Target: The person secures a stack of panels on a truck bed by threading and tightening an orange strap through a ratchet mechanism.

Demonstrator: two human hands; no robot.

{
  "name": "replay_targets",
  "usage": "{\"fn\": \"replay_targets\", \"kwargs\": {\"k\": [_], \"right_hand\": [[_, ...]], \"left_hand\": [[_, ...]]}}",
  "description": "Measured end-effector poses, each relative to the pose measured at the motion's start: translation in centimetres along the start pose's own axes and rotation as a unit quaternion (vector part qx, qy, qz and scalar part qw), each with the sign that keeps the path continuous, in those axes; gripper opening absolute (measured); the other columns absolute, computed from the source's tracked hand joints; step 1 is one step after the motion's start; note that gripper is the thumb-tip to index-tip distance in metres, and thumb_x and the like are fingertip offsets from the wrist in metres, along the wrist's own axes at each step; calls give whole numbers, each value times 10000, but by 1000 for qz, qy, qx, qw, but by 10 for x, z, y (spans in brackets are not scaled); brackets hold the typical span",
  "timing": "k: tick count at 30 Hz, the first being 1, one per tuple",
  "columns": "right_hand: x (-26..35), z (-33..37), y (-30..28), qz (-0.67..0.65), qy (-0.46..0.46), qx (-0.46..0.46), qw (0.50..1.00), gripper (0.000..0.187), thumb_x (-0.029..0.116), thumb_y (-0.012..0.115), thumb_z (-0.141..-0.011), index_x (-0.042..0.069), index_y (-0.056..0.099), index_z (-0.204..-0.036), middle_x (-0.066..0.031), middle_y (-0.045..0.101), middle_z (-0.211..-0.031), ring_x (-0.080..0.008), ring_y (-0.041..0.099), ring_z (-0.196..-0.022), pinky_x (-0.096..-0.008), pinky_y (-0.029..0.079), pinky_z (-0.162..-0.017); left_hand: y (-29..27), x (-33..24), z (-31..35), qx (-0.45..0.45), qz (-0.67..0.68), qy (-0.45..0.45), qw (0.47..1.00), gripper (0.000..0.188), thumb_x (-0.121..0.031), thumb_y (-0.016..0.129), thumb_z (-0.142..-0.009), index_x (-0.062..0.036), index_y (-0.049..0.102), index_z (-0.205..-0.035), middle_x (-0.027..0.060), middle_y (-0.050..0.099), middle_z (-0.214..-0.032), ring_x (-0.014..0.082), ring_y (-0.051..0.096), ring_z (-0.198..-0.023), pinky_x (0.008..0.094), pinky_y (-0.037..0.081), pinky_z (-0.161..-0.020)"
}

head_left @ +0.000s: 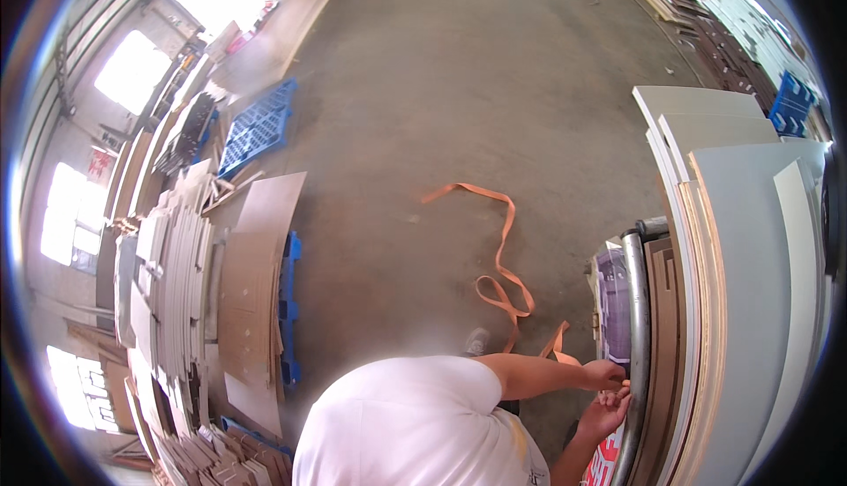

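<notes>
Nearest my camera, a white shirt [397, 429] fills the bottom centre of the frame, bent over toward the right. From it I see the left hand [603, 375] and, just below, the right hand [605, 413], meeting at the lower right beside a curved metal rail [634, 310]. On both, the fingers are bent and drawn close together, with a bit of orange at their tips; from here I can't tell which hand grips it, or how firmly.

The orange strap [507, 221] lies loose on the grey floor [459, 71], winding from mid-frame down through a loop toward the lower centre; another stretch rises in a fold and runs to the left forearm. A shoe [477, 340] shows left of it. A purple bundle [610, 292] sits against the rail's left side, with large boards [750, 248] standing along the right edge. On my far left I have stacked panels [172, 292] and, upper left, a blue pallet [258, 129].
</notes>
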State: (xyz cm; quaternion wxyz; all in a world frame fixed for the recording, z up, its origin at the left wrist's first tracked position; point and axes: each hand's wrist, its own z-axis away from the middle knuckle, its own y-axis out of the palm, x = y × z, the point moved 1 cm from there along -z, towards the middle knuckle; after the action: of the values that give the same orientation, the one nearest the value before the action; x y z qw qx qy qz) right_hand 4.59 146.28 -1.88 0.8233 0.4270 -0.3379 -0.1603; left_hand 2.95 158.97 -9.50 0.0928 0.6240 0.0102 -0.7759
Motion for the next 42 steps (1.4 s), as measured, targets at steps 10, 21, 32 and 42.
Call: {"fn": "replay_targets", "kwargs": {"k": [10,21,32,42], "right_hand": [[10,-17,-22,111,-1,-9,994,238,225,560,-1064,64,639,-1220,38,668,-1094,-52,478,-690,-200,413,-656],[15,-25,-41,336,13,-119,934,366,325,634,-1002,173,662,-1334,109,638,-1110,-46,529,-938,-297,370,-817],[28,-11,-1,440,114,-29,890,457,327,726,-929,162,621,-1342,67,606,-888,-21,503,-767,-234,399,-768],[-36,55,181,767,-465,242,371,169,248,608,-930,117,715,-922,-104,679,-799,-349,636,-844,-489,495,-717]], "left_hand": [[-20,-39,-7,-121,-309,83,940,267,-324,667,-872,-68,699,-939,198,714,-803,415,708,-742,511,557,-647],[-26,-69,6,-184,-222,-48,956,286,-305,692,-848,-23,728,-880,231,705,-827,398,722,-785,505,560,-700],[-16,-143,66,-58,-347,-79,933,199,-222,674,-857,-51,763,-907,186,744,-856,374,747,-839,486,583,-714],[-101,-260,273,-44,-574,53,816,463,-111,649,-809,-312,707,-1221,43,728,-926,319,730,-812,451,575,-672]]}}
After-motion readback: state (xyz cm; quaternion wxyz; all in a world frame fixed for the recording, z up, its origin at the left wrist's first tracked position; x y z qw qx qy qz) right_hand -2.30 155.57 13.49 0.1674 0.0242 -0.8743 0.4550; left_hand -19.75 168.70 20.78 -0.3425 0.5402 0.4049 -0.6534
